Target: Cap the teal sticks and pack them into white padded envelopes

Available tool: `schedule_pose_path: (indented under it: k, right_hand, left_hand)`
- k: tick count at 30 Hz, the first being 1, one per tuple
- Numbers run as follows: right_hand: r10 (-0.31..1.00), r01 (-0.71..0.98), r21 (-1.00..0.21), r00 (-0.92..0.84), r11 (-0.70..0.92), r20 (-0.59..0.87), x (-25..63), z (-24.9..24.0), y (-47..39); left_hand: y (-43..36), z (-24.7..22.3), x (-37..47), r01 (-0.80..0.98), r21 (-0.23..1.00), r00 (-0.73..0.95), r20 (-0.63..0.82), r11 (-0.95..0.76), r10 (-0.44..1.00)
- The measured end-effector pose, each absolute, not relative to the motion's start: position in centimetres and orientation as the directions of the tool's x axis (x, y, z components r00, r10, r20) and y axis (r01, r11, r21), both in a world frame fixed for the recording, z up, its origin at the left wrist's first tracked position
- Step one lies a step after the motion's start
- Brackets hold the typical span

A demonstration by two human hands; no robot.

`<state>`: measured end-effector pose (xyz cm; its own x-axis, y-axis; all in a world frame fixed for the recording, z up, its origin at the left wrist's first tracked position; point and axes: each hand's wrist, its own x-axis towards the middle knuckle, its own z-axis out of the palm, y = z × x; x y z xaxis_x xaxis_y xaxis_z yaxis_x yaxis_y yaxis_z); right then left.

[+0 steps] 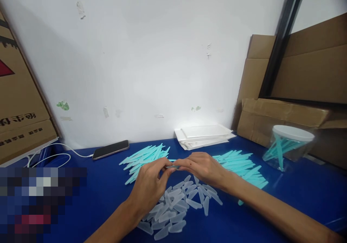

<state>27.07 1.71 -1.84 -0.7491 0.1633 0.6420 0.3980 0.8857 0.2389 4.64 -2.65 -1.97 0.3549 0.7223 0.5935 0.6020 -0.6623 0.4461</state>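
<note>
My left hand (150, 179) and my right hand (202, 167) meet over the blue table, fingertips pinched together on a slim turquoise eyebrow razor (173, 166), mostly hidden by the fingers. Just below them lies a loose heap of translucent blade covers (176, 207). Behind my left hand is a pile of tapered turquoise razors (148, 156). A second razor pile (241, 165) spreads beyond and partly behind my right forearm.
A lidded clear jar (282, 149) with turquoise razors stands at right. White flat packets (204, 136) are stacked against the wall. A phone (111, 150) on a white cable (78, 154) lies at left. Cardboard boxes (282, 114) border the right, with another carton (24, 91) at left.
</note>
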Motion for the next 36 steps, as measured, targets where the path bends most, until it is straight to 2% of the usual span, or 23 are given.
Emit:
schedule_pose_path:
  k: [3, 7, 10, 12, 16, 19, 21, 24, 27, 29, 36]
  right_hand:
    - [0.169, 0.406, 0.267, -0.769, 0.874, 0.616, 27.0, -1.9, 1.8]
    - [0.201, 0.422, 0.269, -0.786, 0.866, 0.585, 27.0, -1.7, 2.0]
    - [0.327, 0.523, 0.218, -0.754, 0.824, 0.570, 27.4, -0.7, 2.3]
    - [0.449, 0.641, 0.178, -0.683, 0.746, 0.576, 28.2, 0.2, 2.7]
    - [0.683, 0.861, 0.156, -0.484, 0.485, 0.548, 31.2, 1.8, 4.6]
    - [0.836, 0.907, 0.156, -0.422, 0.392, 0.350, 34.1, 2.0, 6.3]
    - [0.905, 0.924, 0.054, -0.381, 0.378, 0.187, 36.2, 1.7, 7.4]
    - [0.927, 0.923, -0.091, -0.375, 0.375, 0.013, 38.6, 1.0, 8.7]
    - [0.915, 0.892, -0.256, -0.399, 0.373, -0.057, 40.1, 0.5, 9.6]
    - [0.904, 0.871, -0.323, -0.417, 0.369, -0.093, 40.5, 0.2, 10.0]
    - [0.895, 0.876, -0.285, -0.433, 0.390, -0.107, 40.5, -1.3, 11.1]
  left_hand:
    - [-2.7, -2.1, 4.7, 0.658, 0.326, 0.414, 0.595, -0.678, 0.688]
    - [-2.4, -2.0, 4.6, 0.721, 0.086, 0.541, 0.551, -0.688, 0.636]
    - [-1.9, -1.5, 4.2, 0.764, -0.071, 0.574, 0.527, -0.641, 0.627]
    - [-1.5, -1.1, 3.7, 0.818, -0.132, 0.532, 0.543, -0.561, 0.649]
    - [-0.7, -0.5, 2.3, 0.925, -0.173, 0.373, 0.569, -0.337, 0.732]
    - [-0.2, -0.4, 1.7, 0.939, -0.209, 0.343, 0.596, -0.272, 0.726]
    - [0.0, -0.6, 1.5, 0.940, -0.236, 0.342, 0.612, -0.248, 0.713]
    - [0.1, -0.8, 1.6, 0.947, -0.236, 0.319, 0.613, -0.218, 0.723]
    - [0.1, -0.9, 1.8, 0.948, -0.233, 0.314, 0.577, -0.216, 0.754]
    - [0.1, -0.9, 1.8, 0.949, -0.230, 0.311, 0.547, -0.217, 0.777]
    - [-0.2, -0.7, 1.9, 0.957, -0.194, 0.283, 0.460, -0.215, 0.842]
